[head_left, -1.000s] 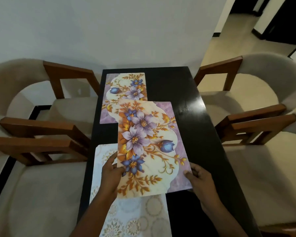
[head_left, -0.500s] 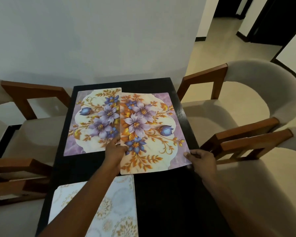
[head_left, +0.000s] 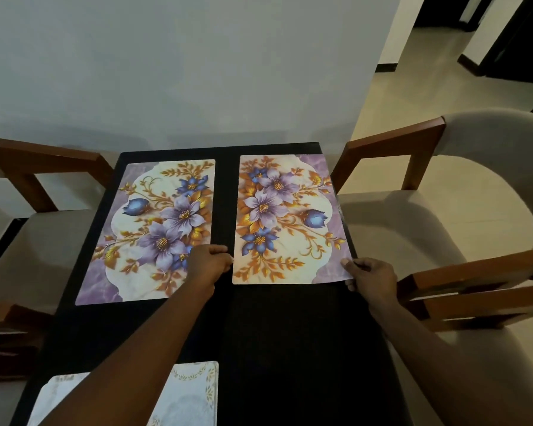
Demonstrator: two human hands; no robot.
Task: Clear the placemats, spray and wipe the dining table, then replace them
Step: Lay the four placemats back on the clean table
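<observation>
Two placemats (head_left: 154,232) (head_left: 290,219) side by side on the table's (head_left: 290,348) far end, a third (head_left: 191,395) nearer, left.

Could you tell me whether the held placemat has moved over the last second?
Yes: the held placemat has shifted right; it overlapped the left placemat before, and bare table now separates them.

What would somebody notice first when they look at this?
A flowery left placemat and right placemat lie side by side at the far end of the black table. The left hand and right hand hold the right placemat's near end. A pale placemat lies nearer, bottom left.
</observation>
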